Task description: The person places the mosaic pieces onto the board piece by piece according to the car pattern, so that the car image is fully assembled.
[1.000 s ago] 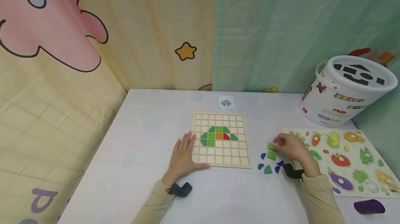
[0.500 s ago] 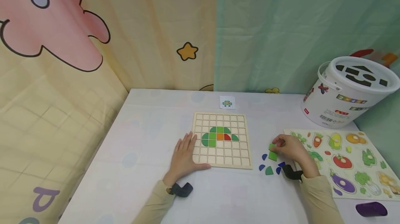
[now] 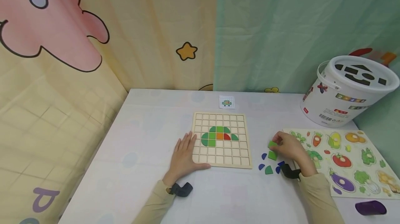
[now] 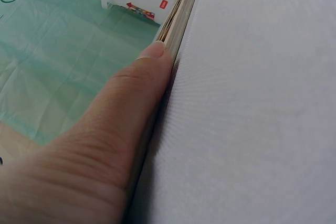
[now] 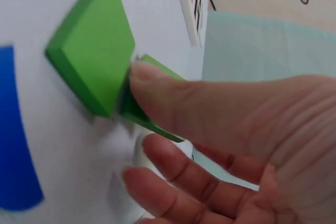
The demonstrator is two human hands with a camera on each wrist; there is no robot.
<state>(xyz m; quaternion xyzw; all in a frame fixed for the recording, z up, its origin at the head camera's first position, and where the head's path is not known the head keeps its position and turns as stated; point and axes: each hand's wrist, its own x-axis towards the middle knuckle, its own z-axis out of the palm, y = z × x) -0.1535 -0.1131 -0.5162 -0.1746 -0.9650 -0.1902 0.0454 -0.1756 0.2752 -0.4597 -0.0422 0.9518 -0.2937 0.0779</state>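
Observation:
My left hand (image 3: 182,156) rests at the front left corner of the wooden grid board (image 3: 218,163), fingers spread along its left side. In the left wrist view the thumb (image 4: 123,108) lies against the board's edge. Green, orange and red tiles form a dome-like shape in the grid. To the right of the board, my right hand (image 3: 289,144) pinches a light green square tile (image 5: 163,69) between thumb and fingers, tilted in the right wrist view. Another green square tile (image 5: 94,45) lies just beside it. Several blue half-round pieces (image 3: 261,166) and a dark green quarter-round piece (image 3: 268,170) lie nearby.
A small pattern card (image 3: 226,102) lies behind the board. Under the right forearm is a vegetable puzzle board (image 3: 353,147). A white bucket (image 3: 337,109) with a slotted lid stands at the back right. A purple object (image 3: 371,207) sits at the right front.
The pinched green square tile has shifted slightly away from the other square, opening a small gap. My left hand has stayed on the board.

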